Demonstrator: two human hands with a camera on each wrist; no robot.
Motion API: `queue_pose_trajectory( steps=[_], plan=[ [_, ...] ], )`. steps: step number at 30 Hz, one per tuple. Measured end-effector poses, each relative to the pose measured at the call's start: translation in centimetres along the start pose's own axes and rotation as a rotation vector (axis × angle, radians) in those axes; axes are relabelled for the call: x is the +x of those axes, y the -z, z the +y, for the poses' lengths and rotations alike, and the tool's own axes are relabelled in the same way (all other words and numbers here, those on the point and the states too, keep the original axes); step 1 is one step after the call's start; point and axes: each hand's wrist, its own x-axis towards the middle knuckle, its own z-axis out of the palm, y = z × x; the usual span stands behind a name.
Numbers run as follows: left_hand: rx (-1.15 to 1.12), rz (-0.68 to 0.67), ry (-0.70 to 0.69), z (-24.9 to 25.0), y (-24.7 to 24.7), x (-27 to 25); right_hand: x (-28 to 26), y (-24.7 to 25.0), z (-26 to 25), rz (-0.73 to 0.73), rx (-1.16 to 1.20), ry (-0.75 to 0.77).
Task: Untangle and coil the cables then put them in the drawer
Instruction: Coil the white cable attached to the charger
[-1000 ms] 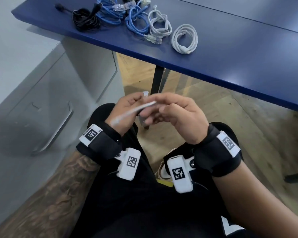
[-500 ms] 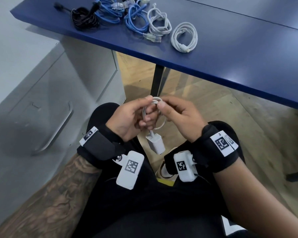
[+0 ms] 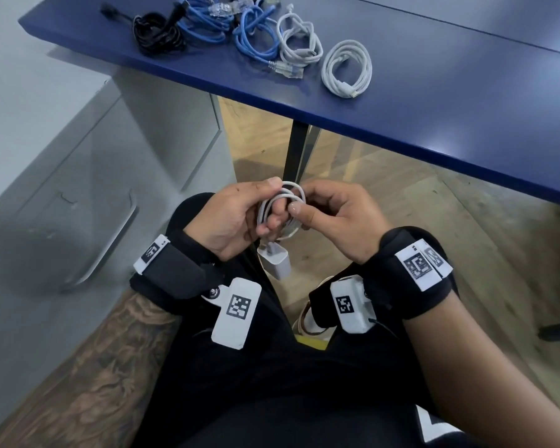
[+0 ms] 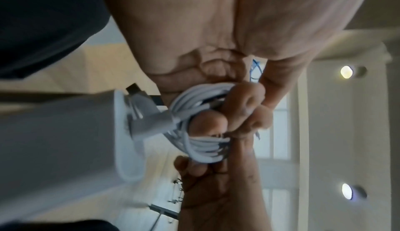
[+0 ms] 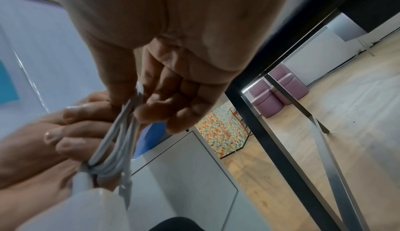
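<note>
Wood floor [image 3: 385,195], blue desk [image 3: 434,101], both hands, left hand [image 3: 227,221], right hand [image 3: 333,218], gripping white cable coil [image 3: 285,205], drawer [image 3: 78,221] apparently closed.

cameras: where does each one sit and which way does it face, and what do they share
Head: looks down at both hands, left hand and right hand, forearms, lap, blue table.
Left wrist: looks along the palm at fingers wrapped in the white cable.
Right wrist: looks along the palm toward table legs, floor.
Shared: the white cable coil and charger plug.
</note>
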Motion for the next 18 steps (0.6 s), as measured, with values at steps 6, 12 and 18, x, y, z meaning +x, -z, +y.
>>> queue_pose_trajectory(
  steps=[6,12,18],
  plan=[
    [0.108,-0.018,-0.066,-0.1,0.6,0.1,0.0,0.4,-0.5,0.033,0.027,0.001],
    [0.081,0.087,-0.077,-0.5,-0.1,0.7,0.0,0.2,0.0,0.074,-0.011,-0.025],
    [0.029,0.178,-0.089,-0.4,0.3,0.8,-0.4,1.1,1.6,-0.005,-0.132,-0.171]
  ],
)
